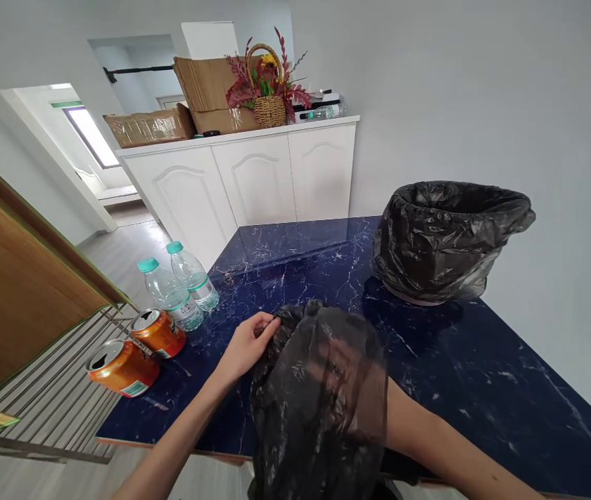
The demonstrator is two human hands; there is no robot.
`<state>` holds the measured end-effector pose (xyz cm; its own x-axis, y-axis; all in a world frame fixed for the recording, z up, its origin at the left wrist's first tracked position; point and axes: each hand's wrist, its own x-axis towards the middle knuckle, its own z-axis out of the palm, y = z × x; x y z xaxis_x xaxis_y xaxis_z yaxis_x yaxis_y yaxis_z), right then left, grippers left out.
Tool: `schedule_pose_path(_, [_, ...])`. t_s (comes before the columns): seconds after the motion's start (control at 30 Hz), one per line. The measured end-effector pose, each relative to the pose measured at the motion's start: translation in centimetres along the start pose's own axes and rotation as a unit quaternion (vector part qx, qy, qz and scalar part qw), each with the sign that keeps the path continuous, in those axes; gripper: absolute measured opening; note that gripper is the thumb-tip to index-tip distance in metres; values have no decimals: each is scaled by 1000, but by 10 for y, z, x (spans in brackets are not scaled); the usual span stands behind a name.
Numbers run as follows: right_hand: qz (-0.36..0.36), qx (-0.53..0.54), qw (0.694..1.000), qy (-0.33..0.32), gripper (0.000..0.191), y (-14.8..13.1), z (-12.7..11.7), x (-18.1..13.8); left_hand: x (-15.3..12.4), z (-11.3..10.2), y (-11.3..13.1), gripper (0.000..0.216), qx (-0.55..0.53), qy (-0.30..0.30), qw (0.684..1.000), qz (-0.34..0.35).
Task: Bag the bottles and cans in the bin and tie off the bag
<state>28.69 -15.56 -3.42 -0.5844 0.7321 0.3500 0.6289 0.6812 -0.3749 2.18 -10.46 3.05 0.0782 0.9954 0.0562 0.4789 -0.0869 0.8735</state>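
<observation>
A black plastic bag (pixel 321 430) hangs in front of me at the table's near edge, thin enough to see through in its upper part. My left hand (pixel 251 340) pinches the bag's upper left edge between thumb and fingers. Through the film shows my right hand (pixel 337 375), covered by the bag; its fingers are too blurred by the plastic to make out. Left of my left hand stand two orange drink cans (pixel 158 333) with open tops and two clear plastic bottles (pixel 191 274) with teal caps.
A bin lined with a black bag (pixel 435 243) stands at the right rear of the blue marbled table (pixel 295 267). Behind is a white cabinet (pixel 269 177) bearing cardboard boxes (pixel 217 90) and a flower basket (pixel 270 111). A metal rack (pixel 60 389) lies left of the table.
</observation>
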Motion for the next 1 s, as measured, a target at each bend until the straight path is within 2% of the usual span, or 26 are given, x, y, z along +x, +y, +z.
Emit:
schedule_pose_path(0.17, [-19, -25, 999, 12, 47, 27, -32, -30, 38, -19, -18, 49, -3, 130, 991, 11])
schedule_pose_path(0.27, [-9, -75, 996, 54, 50, 44, -55, -43, 59, -26, -31, 51, -3, 174, 985, 12])
schedule_pose_path(0.37, [42, -100, 988, 108, 46, 53, -66, -47, 72, -26, -44, 55, -4, 201, 980, 7])
schedule_pose_path(0.43, [69, -78, 987, 123, 40, 54, -67, -45, 74, -25, -52, 58, -6, 196, 981, -1])
schedule_pose_path(0.5, [68, -46, 991, 105, 37, 52, -63, -41, 71, -23, -56, 60, -8, 178, 984, -9])
schedule_pose_path(0.63, [28, -4, 1000, 11, 47, 48, -51, -33, 63, -23, -60, 63, -4, 164, 986, -6])
schedule_pose_path(0.73, [82, 75, 994, 14, 55, 46, -46, -29, 60, -25, -61, 69, 10, 151, 989, 2])
schedule_pose_path(0.8, [157, 193, 968, 38, 66, 44, -46, -22, 59, -25, -61, 70, 14, 136, 991, 7])
schedule_pose_path(0.9, [237, 352, 901, 94, 83, 41, -50, -3, 56, -22, -59, 69, 17, 121, 992, 16])
schedule_pose_path(0.97, [251, 378, 880, 140, 89, 37, -55, 13, 53, -20, -57, 68, 21, 117, 993, 17])
schedule_pose_path(1.0, [246, 370, 883, 152, 84, 34, -58, 19, 52, -20, -56, 67, 22, 119, 993, 16])
